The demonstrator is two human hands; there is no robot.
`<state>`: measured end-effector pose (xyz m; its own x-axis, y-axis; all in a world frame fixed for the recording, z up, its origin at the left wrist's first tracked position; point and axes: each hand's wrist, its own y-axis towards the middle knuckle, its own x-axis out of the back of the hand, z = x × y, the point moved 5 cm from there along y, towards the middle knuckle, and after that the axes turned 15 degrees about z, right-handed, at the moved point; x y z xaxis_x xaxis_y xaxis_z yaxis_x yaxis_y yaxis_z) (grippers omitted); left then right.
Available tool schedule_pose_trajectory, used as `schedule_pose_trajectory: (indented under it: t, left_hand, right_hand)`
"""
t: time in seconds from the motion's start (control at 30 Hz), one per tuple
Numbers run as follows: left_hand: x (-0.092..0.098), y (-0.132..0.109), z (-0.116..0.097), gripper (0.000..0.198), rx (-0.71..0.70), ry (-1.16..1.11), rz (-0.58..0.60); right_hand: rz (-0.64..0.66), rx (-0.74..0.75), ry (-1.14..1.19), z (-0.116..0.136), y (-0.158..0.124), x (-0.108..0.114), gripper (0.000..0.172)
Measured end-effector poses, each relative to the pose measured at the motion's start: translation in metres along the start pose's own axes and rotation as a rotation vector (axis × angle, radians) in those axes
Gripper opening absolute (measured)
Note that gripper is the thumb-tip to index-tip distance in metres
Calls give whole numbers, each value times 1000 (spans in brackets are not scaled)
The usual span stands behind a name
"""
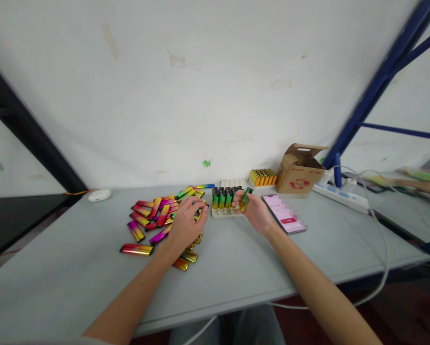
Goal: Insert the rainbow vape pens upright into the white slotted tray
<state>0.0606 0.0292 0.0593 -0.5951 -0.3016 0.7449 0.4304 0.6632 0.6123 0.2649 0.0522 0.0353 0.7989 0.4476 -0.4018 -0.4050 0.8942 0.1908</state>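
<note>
Grey worktop (74,268), set against a white wall.

Left hand (186,223): palm down over a loose pile of rainbow-coloured lighters (153,215), fingers curled onto the lighters at the pile's right edge; whether it has closed on one cannot be told. The pile lies left of centre, its pieces overlapping at all angles, with a few strays nearer the front edge.

Right hand (254,211): fingers clamped on a single green-and-yellow lighter (245,200), held tilted just beside the right end of the tray.

Tray (225,213): pale, low, between the two hands, filled with upright lighters in rows, dark caps up.

Second tray (233,183): pale, behind the first, near the wall.

Block of orange-yellow lighters (263,177): upright, right of the second tray.

Cardboard box (299,170): open flap, red print on its side, just beside the orange block.

Phone (284,213): flat, screen lit, just right of the right hand.

Power strip (340,195): white, with cables, right of the box.

Small white oval object (99,195): far left, near the wall.
</note>
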Motion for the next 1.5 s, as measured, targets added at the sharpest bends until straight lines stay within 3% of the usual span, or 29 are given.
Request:
schedule_pose_trajectory:
  t: [0.13,0.33,0.43,0.7,0.9,1.1,1.5]
  left_hand:
    - [1,0,0,12,3,0,3]
    - [2,1,-1,13,0,-4,4]
    - [2,1,0,13,-3,-6,2]
    - [1,1,2,13,13,-7,2]
    - [-1,1,14,14,61,27,13]
    - [-8,-3,33,13,148,81,40]
    - [-13,-6,39,9,158,137,35]
  right_hand:
    - [-135,121,-220,9,-1,12,33]
    - [-414,306,-968,24,-12,25,42]
    - [-447,315,-1141,25,-13,27,39]
    - [-388,271,-1105,15,-6,34,24]
    - [-469,278,-976,13,-8,40,29]
    - [-435,257,-970,10,-6,41,27]
    - [-412,275,-966,13,-7,35,34]
